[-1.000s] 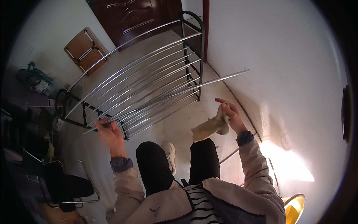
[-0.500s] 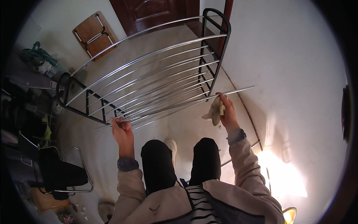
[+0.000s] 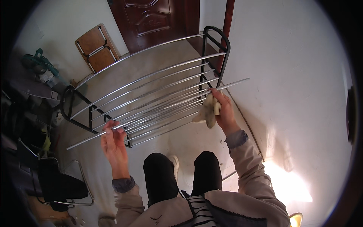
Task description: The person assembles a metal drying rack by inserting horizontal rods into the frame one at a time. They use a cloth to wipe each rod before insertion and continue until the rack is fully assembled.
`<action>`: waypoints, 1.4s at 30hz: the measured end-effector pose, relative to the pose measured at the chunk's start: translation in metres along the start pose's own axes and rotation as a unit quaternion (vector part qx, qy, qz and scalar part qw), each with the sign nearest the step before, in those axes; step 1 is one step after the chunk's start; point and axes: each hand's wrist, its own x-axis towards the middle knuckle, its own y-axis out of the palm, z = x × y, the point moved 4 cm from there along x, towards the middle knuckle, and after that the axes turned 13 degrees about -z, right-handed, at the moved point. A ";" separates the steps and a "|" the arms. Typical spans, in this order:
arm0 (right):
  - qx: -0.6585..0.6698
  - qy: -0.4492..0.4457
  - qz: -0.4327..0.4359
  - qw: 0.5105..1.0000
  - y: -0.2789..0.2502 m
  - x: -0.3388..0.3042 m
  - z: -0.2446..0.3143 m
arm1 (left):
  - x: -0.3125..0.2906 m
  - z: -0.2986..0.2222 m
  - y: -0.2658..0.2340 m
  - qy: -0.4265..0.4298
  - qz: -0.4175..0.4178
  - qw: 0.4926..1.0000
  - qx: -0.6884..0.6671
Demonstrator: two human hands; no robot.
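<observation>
A long silver metal rod (image 3: 86,140) slants across both my hands, its right end higher in the picture than its left. My left hand (image 3: 114,149) pinches it a short way in from its left end. My right hand (image 3: 225,112) grips it near the other end and also holds a crumpled off-white and grey cloth (image 3: 208,111) against the palm. Just beyond stands a rack (image 3: 223,62) with black tubular end frames and several silver bars between them. The rod passes in front of its lower bars.
A wall (image 3: 291,94) rises close on the right. A folded wooden table (image 3: 97,49) leans near the dark red door (image 3: 151,22). On the left are a chair (image 3: 66,185) draped with dark cloth and a green machine (image 3: 39,62). My knees are below the rack.
The rod has shifted left, so more of it sticks out past my left hand. Both hands moved left, the left one lower. The rack sits lower in the picture.
</observation>
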 end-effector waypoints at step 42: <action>0.123 -0.029 -0.065 0.990 -0.026 0.005 0.015 | -0.060 -0.020 0.115 0.438 0.360 0.594 0.571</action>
